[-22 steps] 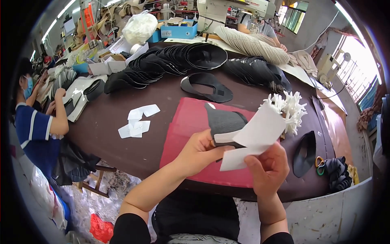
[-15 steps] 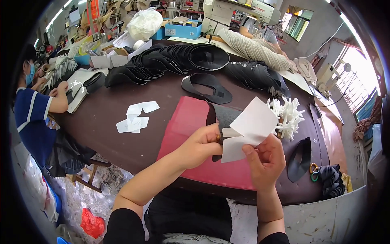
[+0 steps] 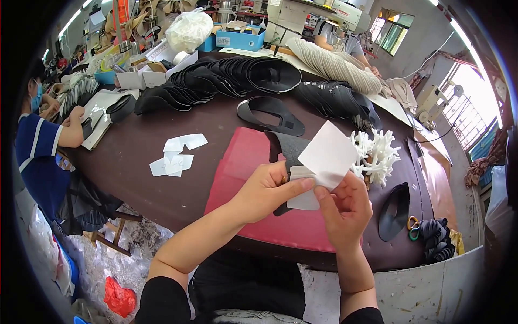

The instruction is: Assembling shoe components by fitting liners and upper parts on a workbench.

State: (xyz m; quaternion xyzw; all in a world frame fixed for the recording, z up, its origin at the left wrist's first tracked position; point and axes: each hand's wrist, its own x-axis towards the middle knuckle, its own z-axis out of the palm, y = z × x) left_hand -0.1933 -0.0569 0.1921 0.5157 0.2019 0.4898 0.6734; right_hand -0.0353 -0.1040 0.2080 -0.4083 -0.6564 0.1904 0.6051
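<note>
Above a pinkish-red sheet point(image 3: 237, 167) on the brown table, both hands are closed on the work. My left hand point(image 3: 261, 191) grips a dark grey fabric shoe upper point(image 3: 291, 144), its thumb pressed onto a white notched sheet piece point(image 3: 327, 150). My right hand point(image 3: 347, 210) pinches the lower right of that white piece between thumb and fingers. The white piece lies over part of the upper, so much of the upper is hidden. Beyond the hands lies a loose black shoe upper point(image 3: 260, 112). Several white cut pieces point(image 3: 171, 163) rest to the left.
Stacked black uppers point(image 3: 216, 81) line the far side, beside a cream stack point(image 3: 329, 63). At the right are a white branching, coral-like object point(image 3: 384, 156), another black upper point(image 3: 395, 213) and scissors point(image 3: 413, 229). A co-worker point(image 3: 40, 135) sits at the far left.
My left thumb has moved right onto the white piece, close to my right thumb. The slit between the white flaps is now mostly covered. The view has shifted slightly.
</note>
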